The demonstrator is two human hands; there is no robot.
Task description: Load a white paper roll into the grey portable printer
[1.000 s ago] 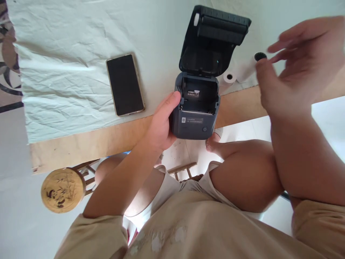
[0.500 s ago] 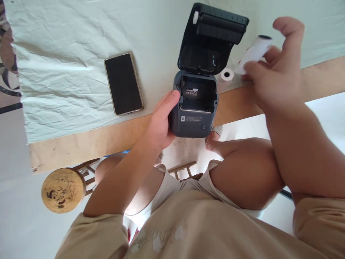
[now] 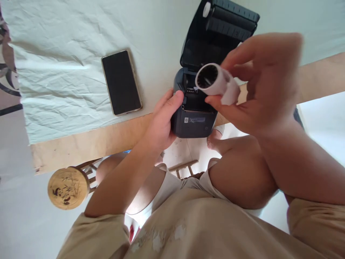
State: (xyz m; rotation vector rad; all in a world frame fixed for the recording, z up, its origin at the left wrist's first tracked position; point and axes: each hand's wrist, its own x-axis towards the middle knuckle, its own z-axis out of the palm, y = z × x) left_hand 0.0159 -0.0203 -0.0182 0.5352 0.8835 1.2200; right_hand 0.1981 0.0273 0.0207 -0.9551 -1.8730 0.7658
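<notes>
My left hand (image 3: 165,115) is closed around the left side of a dark label printer (image 3: 192,126), thumb on its edge. The printer's lid (image 3: 205,50) is swung up, and part of the bare paper bay shows. Between the thumb and fingers of my right hand (image 3: 258,86) is a white paper roll (image 3: 221,84) with a wide dark core, tilted with its open end toward me. The roll hangs over the right part of the bay and hides it. Whether it touches the printer I cannot tell.
A phone (image 3: 122,82) with a dark screen lies left of the printer on the pale green cloth (image 3: 67,72). The bare wooden table edge (image 3: 115,133) runs along the front. Below left stands a round wooden stool (image 3: 68,187).
My right hand has brought the paper roll leftward from beside the printer to over its bay. The small roll at the printer's right is now hidden. My left hand keeps its grip.
</notes>
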